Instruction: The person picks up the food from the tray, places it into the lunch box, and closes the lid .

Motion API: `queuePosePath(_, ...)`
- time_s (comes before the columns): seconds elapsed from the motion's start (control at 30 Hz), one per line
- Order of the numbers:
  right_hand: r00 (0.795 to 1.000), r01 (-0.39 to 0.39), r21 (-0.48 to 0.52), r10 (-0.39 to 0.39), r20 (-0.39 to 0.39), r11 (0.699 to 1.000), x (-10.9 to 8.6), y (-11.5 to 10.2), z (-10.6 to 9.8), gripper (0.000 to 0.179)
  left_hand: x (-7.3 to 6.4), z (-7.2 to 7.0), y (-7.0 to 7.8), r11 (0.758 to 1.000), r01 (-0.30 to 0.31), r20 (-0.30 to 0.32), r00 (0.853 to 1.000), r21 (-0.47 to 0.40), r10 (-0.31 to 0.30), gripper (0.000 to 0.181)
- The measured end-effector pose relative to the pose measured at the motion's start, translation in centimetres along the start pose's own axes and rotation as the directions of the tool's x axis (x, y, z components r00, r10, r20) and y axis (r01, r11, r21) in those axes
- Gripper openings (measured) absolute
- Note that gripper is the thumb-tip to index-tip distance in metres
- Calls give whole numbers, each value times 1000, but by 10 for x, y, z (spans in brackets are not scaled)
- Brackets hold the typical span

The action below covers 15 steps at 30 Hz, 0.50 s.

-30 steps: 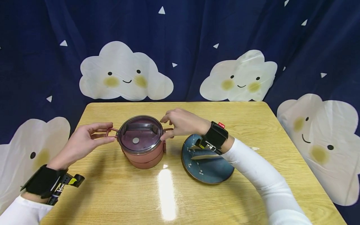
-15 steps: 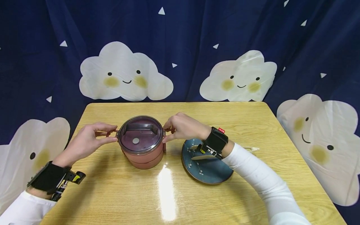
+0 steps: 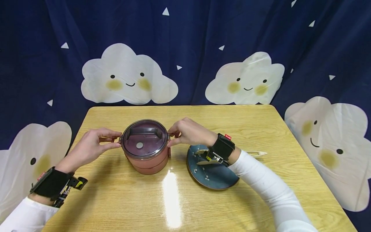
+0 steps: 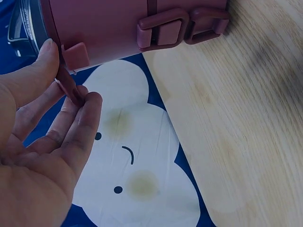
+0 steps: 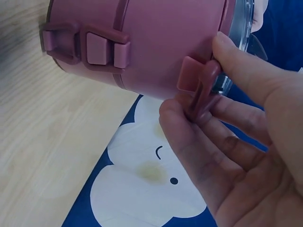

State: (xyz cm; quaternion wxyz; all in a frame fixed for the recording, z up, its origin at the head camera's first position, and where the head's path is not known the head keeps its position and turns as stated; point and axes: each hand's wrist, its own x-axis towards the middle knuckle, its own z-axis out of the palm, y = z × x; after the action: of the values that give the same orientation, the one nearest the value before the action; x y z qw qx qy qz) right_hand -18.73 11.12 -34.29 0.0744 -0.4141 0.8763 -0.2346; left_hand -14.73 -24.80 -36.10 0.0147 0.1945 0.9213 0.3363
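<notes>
A pink stacked lunch box (image 3: 150, 163) with a see-through purple lid (image 3: 149, 149) stands upright on the table. My left hand (image 3: 93, 141) is at its left side; in the left wrist view the thumb touches the lid rim while fingertips hold the swung-out upper clasp (image 4: 69, 86). On the other side, my right hand (image 3: 191, 131) holds the matching clasp (image 5: 204, 90) between thumb and fingers, tilted away from the wall. Lower clasps (image 4: 162, 32) lie against the body in both wrist views.
Right of the lunch box, a dark blue patterned plate (image 3: 215, 180) bears pale wooden tongs (image 3: 207, 162), partly hidden under my right wrist; their end sticks out past the plate. The wooden table (image 3: 127, 203) ends at a dark blue curtain (image 3: 191, 87) with cloud prints.
My right hand has closed in on the right clasp and taken hold of it. My left fingers have shifted slightly toward the lid, with the left clasp less spread out. The lunch box stays put.
</notes>
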Motion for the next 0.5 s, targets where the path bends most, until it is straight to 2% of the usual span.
queuePosePath(0.5, 989, -102, 101, 111, -95, 990, -7, 3, 15, 32, 0, 3, -1, 1000, -6, 26, 1000, 15, 6, 36)
